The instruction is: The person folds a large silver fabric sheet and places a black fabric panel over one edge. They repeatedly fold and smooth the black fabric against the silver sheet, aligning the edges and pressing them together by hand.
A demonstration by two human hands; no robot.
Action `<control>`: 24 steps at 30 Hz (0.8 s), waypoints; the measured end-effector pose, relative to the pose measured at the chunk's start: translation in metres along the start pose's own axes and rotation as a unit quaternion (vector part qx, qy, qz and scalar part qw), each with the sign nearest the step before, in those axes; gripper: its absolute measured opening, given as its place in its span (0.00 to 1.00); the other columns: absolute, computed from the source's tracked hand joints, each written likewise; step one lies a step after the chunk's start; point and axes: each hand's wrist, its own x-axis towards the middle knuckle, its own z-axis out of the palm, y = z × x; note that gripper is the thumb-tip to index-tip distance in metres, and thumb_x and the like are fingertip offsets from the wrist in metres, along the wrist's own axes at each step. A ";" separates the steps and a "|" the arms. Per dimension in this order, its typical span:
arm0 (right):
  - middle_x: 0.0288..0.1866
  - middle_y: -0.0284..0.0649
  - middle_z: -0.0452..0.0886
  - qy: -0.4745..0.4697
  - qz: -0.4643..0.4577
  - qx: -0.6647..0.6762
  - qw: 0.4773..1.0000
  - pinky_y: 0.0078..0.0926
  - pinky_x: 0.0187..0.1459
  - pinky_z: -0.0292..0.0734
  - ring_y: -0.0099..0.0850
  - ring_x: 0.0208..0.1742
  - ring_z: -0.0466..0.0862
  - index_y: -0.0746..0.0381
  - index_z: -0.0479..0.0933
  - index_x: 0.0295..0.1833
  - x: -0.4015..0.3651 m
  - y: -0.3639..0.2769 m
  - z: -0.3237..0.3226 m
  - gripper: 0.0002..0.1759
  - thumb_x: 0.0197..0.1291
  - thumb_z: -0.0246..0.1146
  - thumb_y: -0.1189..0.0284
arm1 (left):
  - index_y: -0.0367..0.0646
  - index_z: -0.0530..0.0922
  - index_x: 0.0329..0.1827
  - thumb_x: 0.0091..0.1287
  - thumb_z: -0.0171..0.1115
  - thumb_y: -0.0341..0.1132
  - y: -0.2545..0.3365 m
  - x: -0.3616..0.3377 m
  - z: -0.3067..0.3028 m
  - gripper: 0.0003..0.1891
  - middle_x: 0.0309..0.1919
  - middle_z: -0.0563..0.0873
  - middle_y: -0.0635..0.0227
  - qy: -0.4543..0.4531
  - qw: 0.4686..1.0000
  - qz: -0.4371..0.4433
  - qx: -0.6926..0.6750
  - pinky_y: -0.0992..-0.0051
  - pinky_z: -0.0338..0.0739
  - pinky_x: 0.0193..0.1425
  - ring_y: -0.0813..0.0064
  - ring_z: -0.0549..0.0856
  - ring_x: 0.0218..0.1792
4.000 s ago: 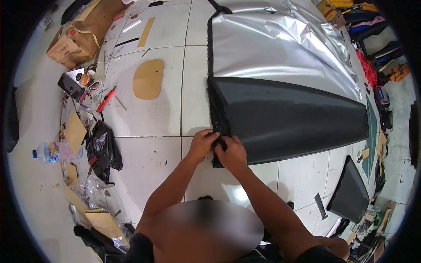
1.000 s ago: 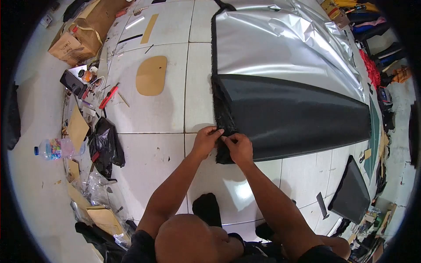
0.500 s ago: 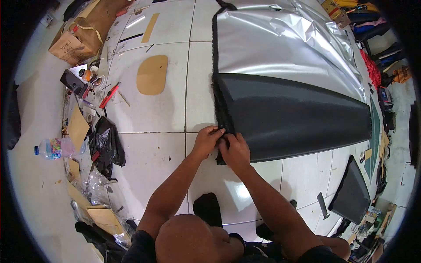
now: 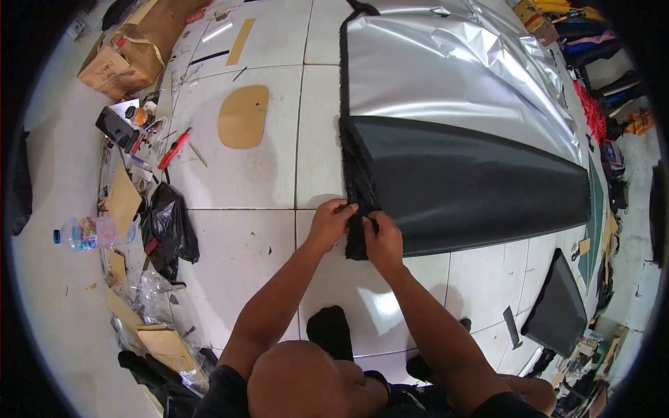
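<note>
A large sheet of black fabric [image 4: 474, 188] lies on the floor, with a silvery, wrinkled part [image 4: 446, 70] spread out above it. Along the left side runs a frayed black edge [image 4: 357, 167], its layers partly parted. My left hand [image 4: 329, 224] has thumb and fingers pinched on this edge near the lower left corner. Just to its right, my right hand [image 4: 385, 240] pinches the black fabric at the corner. The two hands are close together but apart, and the fabric between the fingertips is mostly hidden.
On the tiled floor lie a tan rounded template [image 4: 243, 117] and a red cutter [image 4: 174, 148]. A plastic bottle [image 4: 87, 233], black bag [image 4: 169, 223] and paper bag [image 4: 115, 73] line the left. A smaller black piece [image 4: 557, 310] is at right.
My right hand has shifted slightly right, drawing the upper layer of the black fabric away from the frayed edge. The gap between my hands is wider. My left hand stays nearly in place.
</note>
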 end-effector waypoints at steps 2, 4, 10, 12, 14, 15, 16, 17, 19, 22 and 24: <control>0.41 0.52 0.79 0.007 -0.029 -0.020 0.999 0.42 0.45 0.75 0.49 0.42 0.81 0.65 0.75 0.47 -0.001 0.001 0.004 0.10 0.60 0.59 0.75 | 0.38 0.80 0.38 0.64 0.64 0.35 0.000 0.000 0.001 0.09 0.26 0.79 0.73 0.002 1.000 -0.002 -0.024 0.80 0.72 0.26 0.83 0.76 0.25; 0.44 0.55 0.78 0.012 -0.050 -0.034 0.998 0.42 0.44 0.76 0.53 0.43 0.80 0.64 0.72 0.49 0.001 -0.009 0.001 0.11 0.60 0.58 0.76 | 0.38 0.80 0.38 0.65 0.64 0.35 0.002 -0.002 0.002 0.09 0.26 0.79 0.73 0.010 1.000 0.003 -0.013 0.81 0.71 0.27 0.84 0.75 0.25; 0.42 0.53 0.77 -0.015 -0.059 -0.107 0.992 0.42 0.46 0.77 0.51 0.43 0.80 0.62 0.78 0.44 -0.002 -0.019 0.003 0.10 0.56 0.62 0.72 | 0.37 0.80 0.38 0.65 0.63 0.35 0.007 -0.005 -0.001 0.09 0.28 0.80 0.72 -0.005 1.000 0.017 0.000 0.81 0.71 0.28 0.83 0.75 0.25; 0.43 0.52 0.77 -0.008 -0.046 -0.132 0.990 0.42 0.46 0.77 0.50 0.42 0.80 0.63 0.80 0.41 -0.002 -0.010 0.011 0.10 0.55 0.64 0.70 | 0.36 0.79 0.38 0.66 0.62 0.35 0.007 -0.005 0.001 0.09 0.28 0.80 0.72 -0.015 1.000 0.014 -0.016 0.81 0.71 0.27 0.83 0.75 0.25; 0.42 0.51 0.78 -0.009 -0.013 -0.118 0.993 0.41 0.45 0.76 0.49 0.41 0.80 0.64 0.81 0.39 0.000 -0.009 0.012 0.10 0.55 0.65 0.70 | 0.36 0.79 0.38 0.66 0.62 0.36 0.007 -0.006 0.001 0.10 0.28 0.80 0.71 -0.027 0.998 0.001 -0.058 0.81 0.71 0.27 0.83 0.76 0.25; 0.41 0.52 0.78 -0.015 0.014 -0.093 0.995 0.41 0.44 0.76 0.49 0.41 0.80 0.65 0.80 0.39 0.003 -0.014 0.008 0.09 0.55 0.65 0.70 | 0.37 0.79 0.39 0.66 0.63 0.35 0.007 -0.006 0.000 0.09 0.28 0.80 0.72 -0.027 0.998 0.001 -0.052 0.81 0.72 0.28 0.83 0.76 0.26; 0.40 0.52 0.79 -0.021 0.042 -0.069 0.997 0.41 0.44 0.76 0.48 0.41 0.81 0.66 0.80 0.38 0.005 -0.015 0.004 0.09 0.55 0.65 0.71 | 0.37 0.79 0.39 0.65 0.63 0.35 0.006 -0.006 -0.001 0.09 0.28 0.79 0.72 -0.028 0.999 0.000 -0.046 0.81 0.73 0.29 0.82 0.77 0.27; 0.41 0.51 0.79 -0.039 0.061 -0.051 0.996 0.41 0.43 0.76 0.48 0.41 0.81 0.66 0.80 0.38 0.006 -0.013 0.003 0.09 0.55 0.65 0.71 | 0.38 0.80 0.39 0.65 0.63 0.35 0.005 -0.006 0.000 0.09 0.29 0.79 0.73 -0.030 0.999 0.000 -0.040 0.80 0.73 0.30 0.82 0.77 0.28; 0.41 0.50 0.79 -0.071 0.096 -0.015 0.993 0.40 0.43 0.75 0.47 0.41 0.81 0.65 0.80 0.39 0.011 -0.009 -0.001 0.10 0.56 0.65 0.70 | 0.39 0.79 0.39 0.66 0.63 0.35 0.005 -0.005 -0.001 0.08 0.29 0.79 0.73 -0.035 0.999 0.003 -0.034 0.81 0.74 0.30 0.83 0.77 0.27; 0.41 0.51 0.79 -0.050 0.048 0.004 0.998 0.40 0.42 0.74 0.47 0.39 0.80 0.66 0.80 0.37 0.010 -0.009 -0.005 0.09 0.58 0.64 0.70 | 0.39 0.80 0.39 0.66 0.62 0.34 0.000 -0.001 -0.003 0.07 0.28 0.79 0.73 -0.023 1.000 0.002 -0.015 0.81 0.73 0.30 0.83 0.77 0.27; 0.41 0.51 0.79 -0.015 -0.002 -0.001 1.000 0.42 0.43 0.74 0.48 0.40 0.80 0.65 0.79 0.38 0.005 -0.002 -0.002 0.07 0.59 0.62 0.72 | 0.40 0.80 0.38 0.66 0.62 0.34 0.001 -0.001 -0.001 0.07 0.28 0.79 0.74 -0.013 1.000 -0.003 -0.016 0.81 0.72 0.29 0.83 0.76 0.26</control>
